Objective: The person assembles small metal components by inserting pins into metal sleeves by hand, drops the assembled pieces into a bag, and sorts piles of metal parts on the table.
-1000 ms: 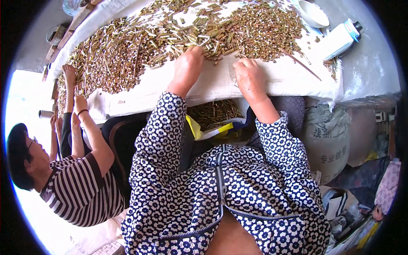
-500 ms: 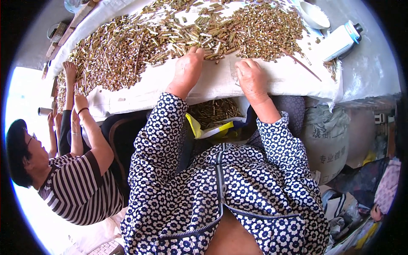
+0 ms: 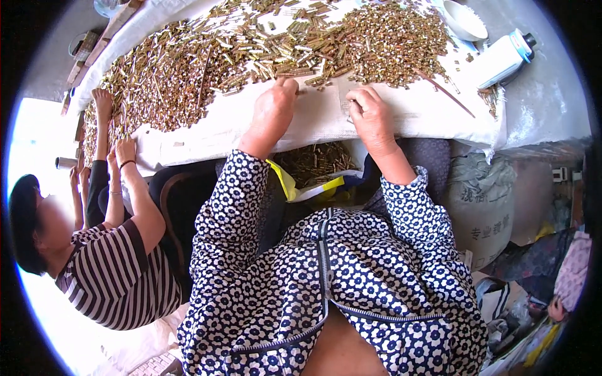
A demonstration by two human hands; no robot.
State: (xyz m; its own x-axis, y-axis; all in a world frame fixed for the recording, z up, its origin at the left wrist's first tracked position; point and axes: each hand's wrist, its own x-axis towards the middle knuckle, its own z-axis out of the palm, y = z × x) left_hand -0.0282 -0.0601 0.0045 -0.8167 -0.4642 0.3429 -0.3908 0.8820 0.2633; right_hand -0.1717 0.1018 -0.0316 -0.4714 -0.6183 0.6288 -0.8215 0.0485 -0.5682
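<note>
My left hand [image 3: 274,113] is curled closed over the white cloth [image 3: 320,119], its fingertips at the near edge of the loose brass-coloured metal tubes [image 3: 304,49]. Whatever its fingers hold is hidden. A little to the right, my right hand [image 3: 371,116] has thumb and forefinger pinched together above the cloth; what sits between them is too small to make out. Beyond it lies a heap of short brass-coloured metal pieces [image 3: 392,47]. Below the table edge, between my forearms, an open bag with a yellow and white rim [image 3: 323,188] holds several longer metal pieces.
A thin brown stick [image 3: 445,93] lies at the right, near a white bottle [image 3: 501,61] and a white bowl [image 3: 464,22]. Another large heap [image 3: 163,75] covers the left side. A co-worker in a striped shirt [image 3: 122,276] sits there, hands at the table edge. A white sack [image 3: 483,207] stands right.
My left hand has drawn back slightly toward me, away from the metal tubes. My right hand stays in nearly the same place, fingers a bit more curled. The co-worker's hand has shifted slightly right.
</note>
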